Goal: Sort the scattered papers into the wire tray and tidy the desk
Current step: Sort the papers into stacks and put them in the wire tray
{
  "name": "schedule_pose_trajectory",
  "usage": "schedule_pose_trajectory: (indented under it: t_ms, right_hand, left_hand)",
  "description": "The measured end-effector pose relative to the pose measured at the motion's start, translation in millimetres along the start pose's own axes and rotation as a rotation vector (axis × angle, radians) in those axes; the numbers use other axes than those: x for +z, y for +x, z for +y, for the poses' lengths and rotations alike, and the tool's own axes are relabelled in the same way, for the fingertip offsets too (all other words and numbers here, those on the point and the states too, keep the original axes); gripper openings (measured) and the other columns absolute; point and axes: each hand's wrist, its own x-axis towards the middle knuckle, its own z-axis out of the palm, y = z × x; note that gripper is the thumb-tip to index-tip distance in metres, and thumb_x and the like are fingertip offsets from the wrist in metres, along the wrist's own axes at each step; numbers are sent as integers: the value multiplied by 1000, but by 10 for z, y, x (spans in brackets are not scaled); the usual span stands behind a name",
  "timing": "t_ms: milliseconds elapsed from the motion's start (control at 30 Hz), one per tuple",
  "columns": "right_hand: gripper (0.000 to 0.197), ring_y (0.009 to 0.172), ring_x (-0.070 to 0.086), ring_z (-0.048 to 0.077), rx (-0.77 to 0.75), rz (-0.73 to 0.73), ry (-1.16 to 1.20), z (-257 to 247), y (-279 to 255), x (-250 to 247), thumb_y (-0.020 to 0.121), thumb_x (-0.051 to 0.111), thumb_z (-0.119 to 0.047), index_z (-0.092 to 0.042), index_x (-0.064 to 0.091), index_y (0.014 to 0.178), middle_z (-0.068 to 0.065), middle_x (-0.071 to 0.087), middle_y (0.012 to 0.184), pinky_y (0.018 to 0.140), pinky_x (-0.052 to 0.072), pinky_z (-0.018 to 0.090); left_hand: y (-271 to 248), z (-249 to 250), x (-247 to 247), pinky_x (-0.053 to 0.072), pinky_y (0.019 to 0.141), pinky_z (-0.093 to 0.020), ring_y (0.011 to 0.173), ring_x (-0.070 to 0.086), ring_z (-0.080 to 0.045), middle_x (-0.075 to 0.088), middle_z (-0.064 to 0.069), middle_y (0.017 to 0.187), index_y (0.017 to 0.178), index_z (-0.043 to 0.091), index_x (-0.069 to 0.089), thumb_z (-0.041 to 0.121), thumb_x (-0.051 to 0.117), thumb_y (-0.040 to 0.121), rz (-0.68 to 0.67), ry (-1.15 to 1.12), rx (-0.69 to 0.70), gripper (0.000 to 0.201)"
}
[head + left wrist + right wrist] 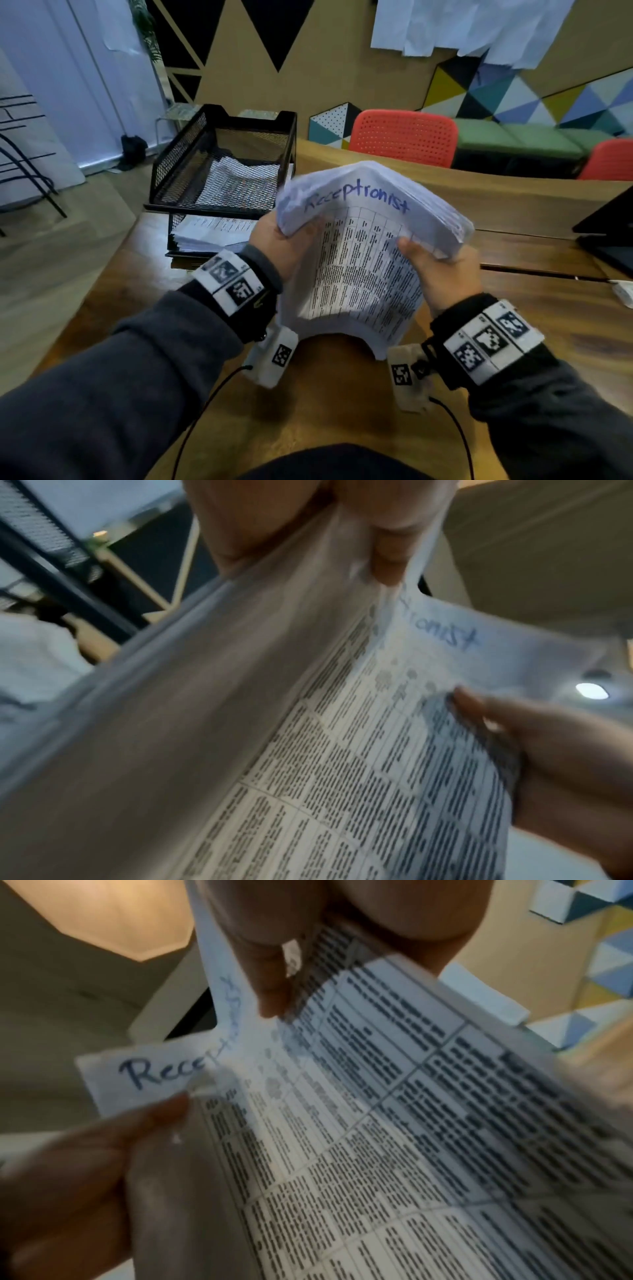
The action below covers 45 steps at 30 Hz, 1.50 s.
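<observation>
I hold a thick stack of printed papers (356, 267) upright over the wooden desk (325, 411), its top curling away from me. The top sheet carries a printed table and blue handwriting. My left hand (277, 243) grips the stack's left edge, thumb on the front. My right hand (435, 267) grips the right edge the same way. In the left wrist view the stack (308, 750) fills the frame; in the right wrist view the stack (377, 1123) shows the handwriting. The black wire tray (219, 178) stands at the far left, with papers in both tiers.
Red chairs (404, 137) stand behind the desk's far edge. A dark laptop (609, 226) lies at the right edge, with a small white object (623, 291) beside it. Green bench seats and a patterned wall are further back.
</observation>
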Motion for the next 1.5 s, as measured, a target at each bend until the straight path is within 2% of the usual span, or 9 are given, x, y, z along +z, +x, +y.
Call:
schedule_pose_trajectory:
  t_ms: [233, 400, 567, 700, 767, 900, 1167, 1367, 1500]
  right_hand:
    - [33, 91, 68, 8, -198, 78, 22, -153, -190, -146, 74, 73, -2, -31, 73, 89, -15, 73, 87, 79, 56, 25]
    - [21, 95, 68, 20, 115, 88, -145, 240, -272, -240, 74, 75, -13, -26, 65, 86, -7, 69, 89, 86, 55, 43]
    - [29, 85, 66, -6, -75, 38, -135, 133, -275, -501, 75, 74, -7, -21, 66, 98, -18, 69, 87, 75, 53, 16]
    - [28, 72, 63, -3, 122, -8, -165, 356, -310, -559, 74, 74, -2, -28, 64, 76, -17, 67, 69, 70, 56, 24]
    - [27, 74, 65, 5, 192, -21, -196, 408, -273, -557, 76, 74, -8, -31, 63, 72, -14, 68, 73, 76, 57, 34]
    - [16, 70, 65, 3, 157, -71, -232, 229, -67, -545, 78, 72, -12, -26, 66, 81, -11, 67, 78, 72, 58, 30]
    - [66, 102, 67, 19, 249, -437, -200, -1, 410, -260, 47, 85, -46, -26, 63, 106, -3, 72, 107, 90, 50, 45]
    - [9, 90, 66, 34, 259, -346, -288, 165, 348, 656, 86, 62, -25, -22, 63, 94, 18, 69, 103, 82, 54, 48]
    - [14, 90, 67, 33, 304, -261, -294, 180, 601, 1389, 89, 58, -8, -18, 63, 82, 12, 70, 99, 83, 55, 49]
  left_hand:
    - [-139, 127, 52, 52, 65, -10, 69, 61, 10, 64, 15, 76, 78, 30, 59, 5, 70, 75, -17, -57, 16, 27]
    - [-303, -299, 212, 55, 64, -21, 77, 66, -14, 63, 5, 74, 91, 10, 65, 17, 74, 74, 37, 96, -357, 20]
    - [-313, -304, 220, 45, 58, 0, 80, 61, 5, 61, 7, 91, 113, 5, 57, 8, 76, 69, 72, 122, -163, 48]
    - [-484, -504, 420, 54, 78, -22, 85, 60, -15, 62, -9, 99, 106, 3, 60, 34, 84, 56, -15, 193, -360, 64]
    - [-526, -581, 516, 52, 87, -41, 88, 57, -23, 61, -11, 97, 95, 9, 61, 35, 79, 64, 19, 228, -514, 45]
    - [-430, -505, 461, 47, 68, -29, 76, 56, -19, 60, -4, 90, 93, 13, 59, 19, 71, 78, 129, 203, -606, 21]
    - [187, -112, -312, 51, 81, -35, 90, 60, -24, 64, -5, 83, 93, 8, 64, 12, 81, 64, 116, 105, -467, 35]
    - [954, 47, -1203, 46, 86, -30, 68, 65, -8, 71, 4, 71, 84, 12, 63, 15, 72, 75, 27, 159, -491, 13]
    - [1296, -124, -1780, 45, 99, -50, 111, 60, -33, 62, -17, 122, 111, 8, 61, 40, 78, 51, 43, 194, -667, 70]
